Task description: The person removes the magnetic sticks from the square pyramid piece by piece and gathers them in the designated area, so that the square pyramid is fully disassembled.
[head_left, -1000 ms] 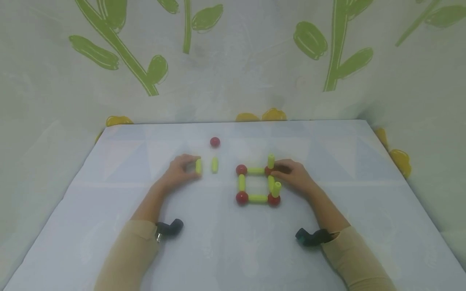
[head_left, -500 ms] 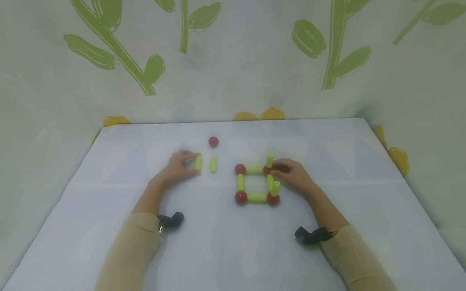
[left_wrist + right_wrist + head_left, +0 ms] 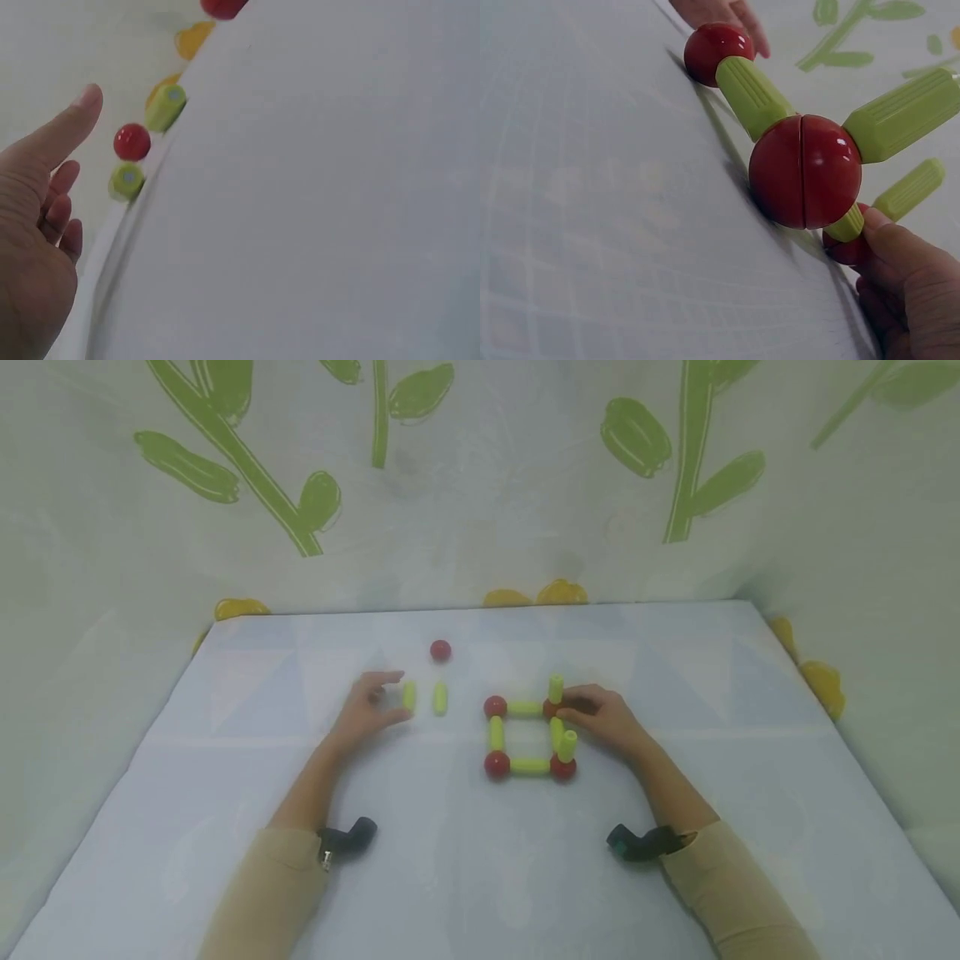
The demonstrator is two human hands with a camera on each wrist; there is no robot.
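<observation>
From my remote seat, nearest me on the worktop [image 3: 480,877] are both forearms in tan sleeves, each wearing a dark wrist camera.

Further in, toward the middle, my left hand [image 3: 367,708] lies released, fingers relaxed and spread, gripping nothing. The nearer loose green rod [image 3: 408,695] lies just off its fingertips, on the side toward the right edge; I judge a small gap there, though I cannot be certain from the head view. That rod's long axis runs near to far, so thumb and forefinger bracket its length. The left hand is plainly the nearer one to it. A second loose green rod [image 3: 440,698] lies parallel just beyond it to the right, and could be knocked by a wide sweep.

Right of these sits the square frame [image 3: 528,737] of green rods and red balls, flat on the worktop, with two green rods standing up along its right side. My right hand [image 3: 603,717] pinches the frame's far right ball [image 3: 844,247], fingers curled about it at the base of one upright rod [image 3: 555,688].

Farther back, toward the far edge, a lone red ball [image 3: 440,650] rests apart from everything.
</observation>
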